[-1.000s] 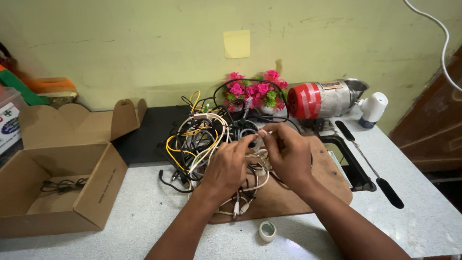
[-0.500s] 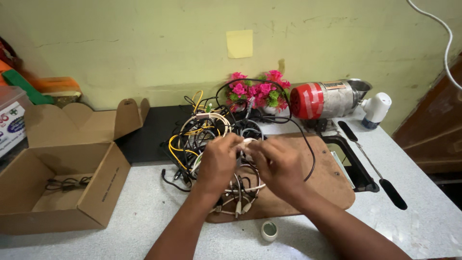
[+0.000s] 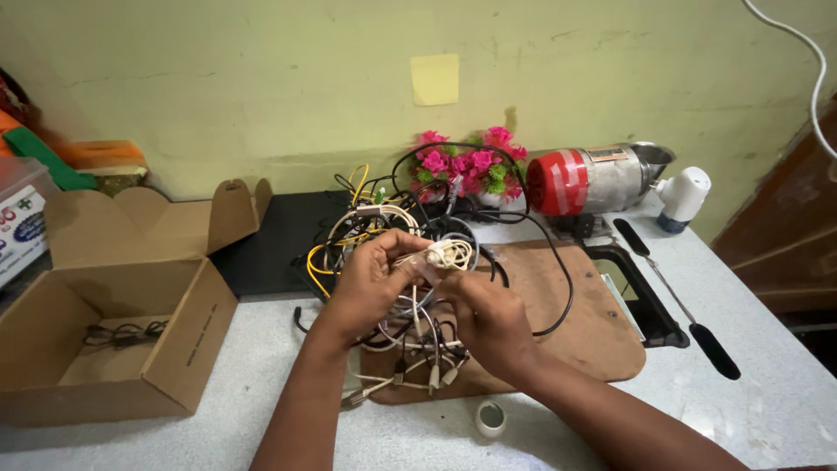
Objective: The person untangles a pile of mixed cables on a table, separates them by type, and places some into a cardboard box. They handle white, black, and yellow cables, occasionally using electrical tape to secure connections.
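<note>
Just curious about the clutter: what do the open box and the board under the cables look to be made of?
Box: brown corrugated cardboard, matte, with folded flaps. Board: probably wood or hardboard, a flat brown sheet with a dull, scuffed face and rounded corner.

Both forearms are bare up to the lower frame edge, with no sleeve showing on either. The left hand [image 3: 370, 283] and the right hand [image 3: 488, 318] are bare too: no glove, ring, watch or wristband can be seen on either.
</note>
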